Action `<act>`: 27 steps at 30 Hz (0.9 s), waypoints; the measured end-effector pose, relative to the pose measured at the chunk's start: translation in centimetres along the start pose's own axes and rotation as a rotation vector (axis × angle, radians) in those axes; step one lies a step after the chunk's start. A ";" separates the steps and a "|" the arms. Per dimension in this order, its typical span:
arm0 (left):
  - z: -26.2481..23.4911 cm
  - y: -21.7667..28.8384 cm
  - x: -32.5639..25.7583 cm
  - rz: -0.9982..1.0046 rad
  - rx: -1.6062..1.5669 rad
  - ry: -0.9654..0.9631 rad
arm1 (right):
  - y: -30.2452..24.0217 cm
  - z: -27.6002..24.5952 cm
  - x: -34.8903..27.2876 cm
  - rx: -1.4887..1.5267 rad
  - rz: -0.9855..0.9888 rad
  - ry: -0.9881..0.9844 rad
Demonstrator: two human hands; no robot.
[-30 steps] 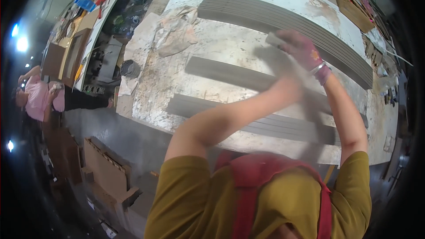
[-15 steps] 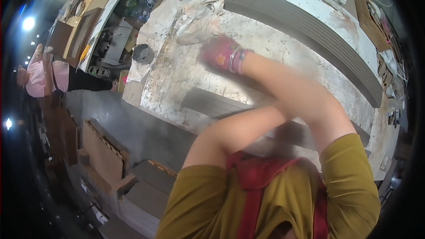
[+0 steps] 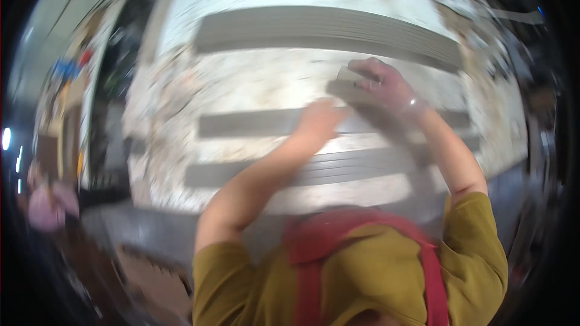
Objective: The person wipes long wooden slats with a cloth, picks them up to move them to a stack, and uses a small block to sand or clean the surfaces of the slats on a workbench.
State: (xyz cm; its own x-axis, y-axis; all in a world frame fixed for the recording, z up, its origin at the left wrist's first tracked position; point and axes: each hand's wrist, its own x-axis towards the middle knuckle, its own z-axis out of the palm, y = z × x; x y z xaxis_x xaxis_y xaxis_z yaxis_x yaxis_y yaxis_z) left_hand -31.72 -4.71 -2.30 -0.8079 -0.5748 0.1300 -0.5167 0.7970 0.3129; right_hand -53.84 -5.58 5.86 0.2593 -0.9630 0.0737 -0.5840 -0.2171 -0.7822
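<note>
My right hand [image 3: 388, 86] wears a pink patterned glove and is closed round a small grey-brown block [image 3: 345, 84], its kind blurred. It is above the worktable, between the far stack of grey boards and the middle board. Bare and smeared by motion, my left hand [image 3: 320, 118] is at the middle grey board [image 3: 251, 124]; its fingers cannot be made out. Nearer to me lies another grooved grey board [image 3: 338, 168], partly behind my left forearm. The far stack of long grey boards [image 3: 326, 29] spans the table.
The pale, stained worktable [image 3: 272, 78] has a crumpled cloth [image 3: 175, 87] at its left. Shelving with jumbled items [image 3: 115, 96] stands farther left. A person in a pink top [image 3: 53, 205] is at the far left. Brown panels [image 3: 154, 281] stand at lower left.
The view has turned, so the boards now run nearly level. My crossed arms have come apart; my gloved right hand has moved from the left to the right, and my left hand has come into sight.
</note>
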 end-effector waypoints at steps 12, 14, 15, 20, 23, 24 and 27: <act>1.7 9.7 9.7 0.023 0.010 -0.270 | 18.2 -25.7 -31.5 -0.034 0.803 0.611; 1.6 10.0 9.7 0.012 0.027 -0.204 | 19.8 -25.3 -31.6 0.035 0.822 0.613; 1.4 10.1 9.6 0.014 0.044 -0.210 | 20.9 -24.8 -31.2 0.042 0.783 0.617; 1.5 10.9 9.9 -0.023 0.092 -0.220 | 22.9 -22.3 -28.9 0.165 0.711 0.602; 1.5 10.9 10.0 -0.050 0.131 -0.219 | 22.2 -22.5 -29.6 0.025 0.686 0.511; 1.6 11.0 10.1 -0.053 0.143 -0.222 | 22.2 -22.9 -30.7 -0.114 0.644 0.444; 1.6 11.3 10.7 -0.017 0.140 -0.177 | 22.2 -25.9 -33.1 -0.045 0.677 0.201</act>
State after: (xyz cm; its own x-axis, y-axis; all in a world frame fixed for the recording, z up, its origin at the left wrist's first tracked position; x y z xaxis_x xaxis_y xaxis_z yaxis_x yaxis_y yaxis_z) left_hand -46.65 -1.56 1.11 -0.8297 -0.5564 -0.0451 -0.5547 0.8128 0.1781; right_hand -95.31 17.37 2.06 -0.3166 -0.8986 -0.3037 -0.5993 0.4377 -0.6703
